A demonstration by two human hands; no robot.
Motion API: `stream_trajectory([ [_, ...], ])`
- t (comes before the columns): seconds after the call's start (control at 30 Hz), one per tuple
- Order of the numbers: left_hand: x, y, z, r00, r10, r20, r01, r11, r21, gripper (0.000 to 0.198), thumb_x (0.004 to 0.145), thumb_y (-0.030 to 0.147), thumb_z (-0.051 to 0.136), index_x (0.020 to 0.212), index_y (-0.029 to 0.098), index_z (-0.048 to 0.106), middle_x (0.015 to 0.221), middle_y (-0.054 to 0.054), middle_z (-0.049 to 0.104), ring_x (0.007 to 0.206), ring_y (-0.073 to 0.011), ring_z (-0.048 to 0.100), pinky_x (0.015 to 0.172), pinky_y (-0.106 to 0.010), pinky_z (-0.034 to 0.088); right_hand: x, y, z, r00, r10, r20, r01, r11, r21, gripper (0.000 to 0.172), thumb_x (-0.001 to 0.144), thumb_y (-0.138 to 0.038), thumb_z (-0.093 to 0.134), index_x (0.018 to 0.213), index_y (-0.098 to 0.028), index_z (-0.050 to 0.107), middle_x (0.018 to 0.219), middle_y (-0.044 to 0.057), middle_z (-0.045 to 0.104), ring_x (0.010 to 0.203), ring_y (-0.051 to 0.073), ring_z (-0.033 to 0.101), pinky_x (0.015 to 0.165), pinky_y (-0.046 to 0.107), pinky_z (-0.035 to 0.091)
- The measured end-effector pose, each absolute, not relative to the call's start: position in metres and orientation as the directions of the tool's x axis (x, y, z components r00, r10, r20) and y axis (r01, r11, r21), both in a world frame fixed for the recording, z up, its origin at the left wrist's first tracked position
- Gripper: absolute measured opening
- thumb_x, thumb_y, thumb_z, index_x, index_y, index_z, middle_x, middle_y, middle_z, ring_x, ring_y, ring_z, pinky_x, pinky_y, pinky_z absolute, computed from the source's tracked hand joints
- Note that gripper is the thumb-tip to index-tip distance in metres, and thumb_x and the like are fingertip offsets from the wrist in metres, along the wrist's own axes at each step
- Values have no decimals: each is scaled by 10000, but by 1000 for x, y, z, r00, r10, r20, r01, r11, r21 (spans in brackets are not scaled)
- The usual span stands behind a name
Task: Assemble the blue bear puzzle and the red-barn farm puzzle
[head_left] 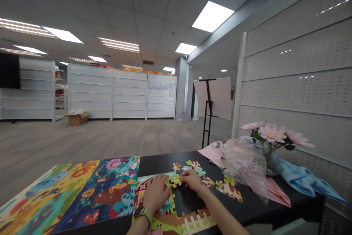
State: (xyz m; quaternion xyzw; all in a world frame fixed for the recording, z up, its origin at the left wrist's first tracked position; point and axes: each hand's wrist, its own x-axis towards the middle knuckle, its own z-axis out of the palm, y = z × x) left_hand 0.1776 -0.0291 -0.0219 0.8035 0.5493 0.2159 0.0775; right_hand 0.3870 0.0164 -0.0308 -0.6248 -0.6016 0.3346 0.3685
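My left hand (156, 193), with a green-banded wristwatch (142, 214) on its wrist, rests on the edge of a partly joined jigsaw puzzle (170, 221) showing a red barn and white fence. My right hand (191, 180) lies just to its right, with the fingertips on a yellow-green puzzle piece (175, 180). That piece sits between both hands, partly covered by them. Several loose pieces (229, 189) lie to the right, and others (193, 163) lie farther off. A dark gap in the puzzle (184, 205) shows the black table (156, 163).
Two colourful printed floral sheets (96, 191) lie left of the puzzle. At the table's right stand pink flowers (271, 134) in a glass vase, with clear plastic wrap (243, 165), a blue cloth (302, 180) and pink paper (277, 193). A perforated white wall (291, 81) rises behind them.
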Motion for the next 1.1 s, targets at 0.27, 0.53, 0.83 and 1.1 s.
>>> stream_trajectory([
  [0.27,178,-30,-23,307,917,253,860,-382,339,537,822,264,416,1335,294,572,1440,-19,535,1346,-247,429,1124,-414,272,381,18,-38,61,988,142,637,71,-767,80,616,-209,641,604,-170,709,514,-5,661,474,121,564,467,195,344],
  [0.53,179,-31,-18,305,920,248,860,-378,343,431,846,277,431,1195,375,663,1422,-1,544,1337,-249,441,1104,-432,291,379,14,-34,58,965,255,722,136,-678,44,573,-216,681,551,-182,662,568,-1,663,608,153,592,546,219,344],
  [0.83,181,-33,-19,310,918,247,866,-380,324,422,849,272,420,1193,345,653,1403,-15,558,1330,-241,448,1104,-428,292,422,19,-30,230,922,312,585,125,-801,246,807,-358,502,848,-196,683,544,-22,610,425,140,520,469,235,392],
  [1.1,177,-30,-22,331,915,232,859,-394,327,459,848,263,401,1232,344,640,1432,-21,541,1355,-252,433,1109,-439,286,581,-36,-17,507,764,398,592,27,-806,407,800,-329,358,999,-156,668,674,34,660,606,192,625,587,275,473],
])
